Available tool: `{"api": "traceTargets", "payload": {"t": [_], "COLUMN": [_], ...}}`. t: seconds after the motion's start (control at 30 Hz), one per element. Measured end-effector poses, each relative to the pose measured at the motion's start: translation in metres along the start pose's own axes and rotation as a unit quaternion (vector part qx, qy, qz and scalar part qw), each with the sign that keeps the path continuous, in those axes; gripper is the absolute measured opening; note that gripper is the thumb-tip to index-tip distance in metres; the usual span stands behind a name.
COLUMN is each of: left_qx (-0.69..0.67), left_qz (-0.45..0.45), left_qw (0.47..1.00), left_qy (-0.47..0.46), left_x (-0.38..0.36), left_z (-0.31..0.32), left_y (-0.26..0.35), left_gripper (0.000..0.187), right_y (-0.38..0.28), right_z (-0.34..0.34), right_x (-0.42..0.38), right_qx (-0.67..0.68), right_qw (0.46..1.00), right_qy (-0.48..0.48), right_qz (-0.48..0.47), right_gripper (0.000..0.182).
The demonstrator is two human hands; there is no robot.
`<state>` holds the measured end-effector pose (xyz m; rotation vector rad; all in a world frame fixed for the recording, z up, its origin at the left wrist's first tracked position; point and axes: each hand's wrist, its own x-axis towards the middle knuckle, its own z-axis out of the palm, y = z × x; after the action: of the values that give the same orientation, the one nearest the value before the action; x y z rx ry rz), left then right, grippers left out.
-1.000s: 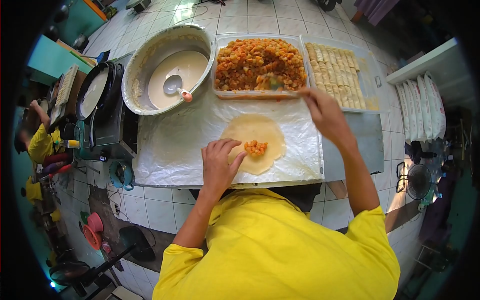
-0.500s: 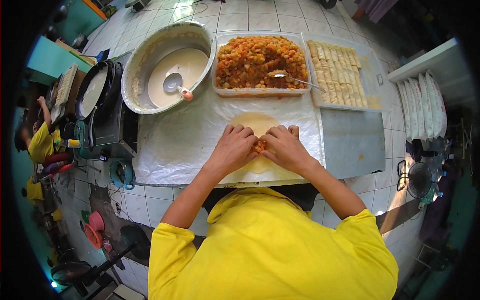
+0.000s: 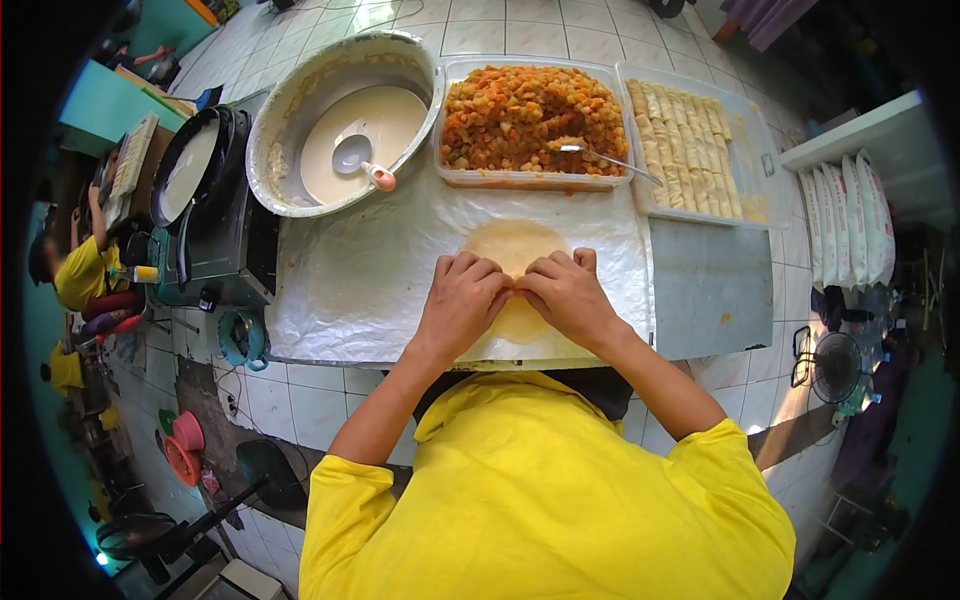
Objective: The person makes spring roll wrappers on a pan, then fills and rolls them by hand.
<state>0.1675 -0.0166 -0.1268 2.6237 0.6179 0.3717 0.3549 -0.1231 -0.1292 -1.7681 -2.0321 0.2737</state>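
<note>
A thin, pale yellow round wrapper (image 3: 514, 243) lies on the white plastic-covered board in front of me. My left hand (image 3: 462, 300) is closed on its left side, and my right hand (image 3: 566, 298) is closed on its right side. The fingertips of both hands meet at the middle of the wrapper, thumbs nearest to me, pinching it. Any filling there is hidden by fingers and wrapper. Just beyond my hands stands a clear tub of diced orange filling (image 3: 500, 125), with a metal spoon (image 3: 600, 157) resting in it.
At the left a large basin (image 3: 268, 150) holds pale batter and a ladle (image 3: 352, 155). A container of finished rolls (image 3: 752, 185) stands right of the tub. Pans (image 3: 186, 165) sit on a stove at far left. Beyond it is another person in a yellow shirt (image 3: 80, 275).
The orange filling that showed between my fingertips is now out of sight. Both hands have come closer together over the wrapper. The view has shifted slightly.
</note>
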Motion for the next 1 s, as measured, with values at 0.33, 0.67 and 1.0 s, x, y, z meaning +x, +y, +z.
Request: {"api": "traceTargets", "payload": {"t": [0.33,0.67,1.0], "left_qx": [0.025,0.009,0.018], "left_qz": [0.007,0.001,-0.2], "left_qw": [0.999,1.0,0.972], "left_qy": [-0.022,-0.006,0.12], "left_x": [0.001,-0.013,-0.041], "left_z": [-0.004,-0.009,0.014], "left_y": [-0.005,-0.017,-0.008], "left_gripper": [0.034,0.04,0.026], "right_y": [0.003,0.015,0.023], "right_z": [-0.001,-0.019,-0.045], "right_x": [-0.01,-0.007,0.08], "right_qx": [-0.004,0.057,-0.107], "right_qw": [0.999,0.997,0.982], "right_qy": [-0.001,-0.032,0.153], "right_qz": [0.039,0.036,0.019], "right_gripper": [0.034,0.039,0.061]}}
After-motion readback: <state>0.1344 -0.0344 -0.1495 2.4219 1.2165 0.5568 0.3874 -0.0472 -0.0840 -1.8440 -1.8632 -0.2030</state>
